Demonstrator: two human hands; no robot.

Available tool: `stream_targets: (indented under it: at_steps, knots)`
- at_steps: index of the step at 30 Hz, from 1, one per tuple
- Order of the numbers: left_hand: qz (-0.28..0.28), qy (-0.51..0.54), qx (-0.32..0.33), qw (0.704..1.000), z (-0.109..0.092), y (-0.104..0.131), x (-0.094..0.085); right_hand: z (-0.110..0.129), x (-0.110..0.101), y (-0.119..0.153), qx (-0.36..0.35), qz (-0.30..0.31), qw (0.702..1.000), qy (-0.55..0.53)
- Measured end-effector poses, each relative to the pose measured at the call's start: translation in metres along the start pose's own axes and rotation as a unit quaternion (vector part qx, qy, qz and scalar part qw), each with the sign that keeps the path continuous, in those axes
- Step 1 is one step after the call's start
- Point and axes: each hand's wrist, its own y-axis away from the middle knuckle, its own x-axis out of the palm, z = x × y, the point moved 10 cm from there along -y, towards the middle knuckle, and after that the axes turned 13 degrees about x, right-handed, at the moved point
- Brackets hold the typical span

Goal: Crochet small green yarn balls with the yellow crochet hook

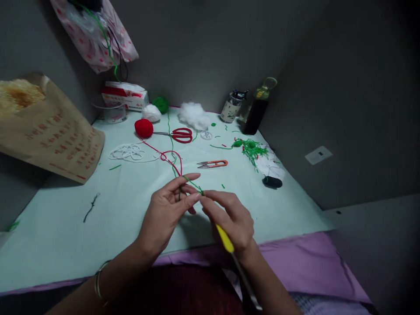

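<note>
My left hand [167, 209] pinches a small piece of green yarn work [201, 193] between thumb and a finger, with green and red yarn running over its fingers. Closed around the yellow grip of a crochet hook [225, 238], my right hand [232, 218] meets the left at the green piece. The hook's metal shaft points down toward my lap; its tip is hidden. Red yarn [152, 146] leads back to a red ball [143, 128], and a green strand runs to a green ball [160, 104]. Orange-handled snips [212, 164] lie just beyond my hands.
Red-handled scissors [182, 135], a white yarn ball [151, 113], loose white yarn [127, 152] and stuffing [193, 116] lie behind. A paper bag [62, 135] stands left. At right are a pen cup [231, 108], dark bottle [256, 114], green scraps [252, 151] and a black spool [272, 182].
</note>
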Motion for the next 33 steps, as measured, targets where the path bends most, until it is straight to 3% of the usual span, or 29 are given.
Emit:
stream_targets:
  at_steps: [3, 6, 9, 11, 15, 18, 21, 23, 26, 28, 30, 33]
  knots:
    - [0.037, 0.100, -0.088, 0.990, 0.013, 0.004, 0.015, -0.002, 0.003, -0.001, 0.009, 0.003, 1.000, 0.001]
    - [0.050, 0.157, -0.157, 0.974, 0.019, 0.008, 0.023, -0.025, -0.006, -0.005, 0.119, -0.012, 0.982, -0.143]
    - [0.035, 0.141, -0.130, 0.981, 0.012, 0.004, 0.019, -0.050, -0.007, -0.005, 0.234, -0.025, 0.922, -0.306]
    - [0.048, 0.114, -0.106, 0.987, 0.008, 0.003, 0.020, -0.057, 0.000, -0.005, 0.270, -0.012, 0.892, -0.361]
    - [0.074, 0.046, -0.073, 0.994, 0.006, 0.004, 0.023, -0.058, 0.009, -0.003, 0.285, 0.003, 0.887, -0.362]
    - [0.046, 0.037, -0.058, 0.997, 0.006, 0.004, 0.020, -0.044, 0.005, -0.001, 0.232, -0.008, 0.937, -0.260]
    - [0.032, 0.102, -0.102, 0.989, 0.014, 0.006, 0.022, -0.027, -0.002, 0.000, 0.158, -0.021, 0.976, -0.146]
    - [0.031, 0.150, -0.146, 0.977, 0.020, 0.008, 0.026, -0.033, -0.007, -0.001, 0.181, -0.036, 0.966, -0.180]
    - [0.007, 0.167, -0.147, 0.975, 0.018, 0.005, 0.022, -0.060, -0.008, -0.001, 0.283, -0.062, 0.899, -0.329]
    - [0.006, 0.144, -0.115, 0.983, 0.011, 0.001, 0.020, -0.066, 0.002, -0.002, 0.313, -0.036, 0.863, -0.395]
    - [0.021, 0.114, -0.087, 0.989, 0.006, 0.000, 0.021, -0.062, 0.011, -0.004, 0.306, -0.001, 0.860, -0.407]
    - [0.026, 0.081, -0.072, 0.994, 0.004, 0.001, 0.019, -0.058, 0.015, -0.005, 0.297, -0.002, 0.870, -0.393]
